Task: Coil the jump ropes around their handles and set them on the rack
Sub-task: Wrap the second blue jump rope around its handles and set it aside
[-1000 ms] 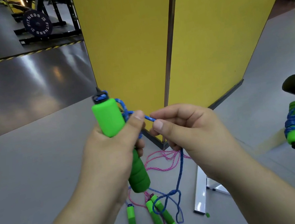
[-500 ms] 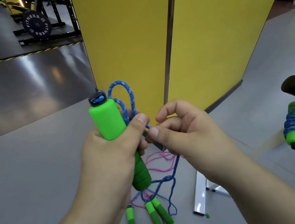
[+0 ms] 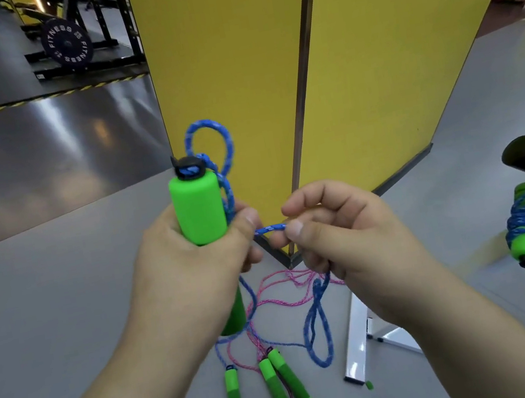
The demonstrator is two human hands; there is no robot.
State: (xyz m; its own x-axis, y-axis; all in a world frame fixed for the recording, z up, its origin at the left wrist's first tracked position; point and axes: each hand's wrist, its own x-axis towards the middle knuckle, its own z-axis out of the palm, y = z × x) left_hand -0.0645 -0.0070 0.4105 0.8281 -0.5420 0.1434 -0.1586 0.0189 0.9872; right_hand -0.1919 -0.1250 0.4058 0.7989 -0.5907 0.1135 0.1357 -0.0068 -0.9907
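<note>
The blue jump rope [image 3: 210, 145] loops above its green handles [image 3: 198, 209], which the left hand [image 3: 192, 262] grips upright. Just beside them the right hand [image 3: 337, 238] pinches the rope. Below the handles, more green-handled ropes [image 3: 279, 390] lie on the floor [image 3: 49, 321].

Two tall yellow partition panels [image 3: 385, 49] meet at a dark vertical edge above a pale grey floor [image 3: 46, 304]. Beyond them the floor turns glossy and dark, crossed by a yellow-and-black hazard stripe [image 3: 39, 97]. A black weight plate [image 3: 66, 44] lettered "FITNESS" rests against a dark equipment frame.
</note>
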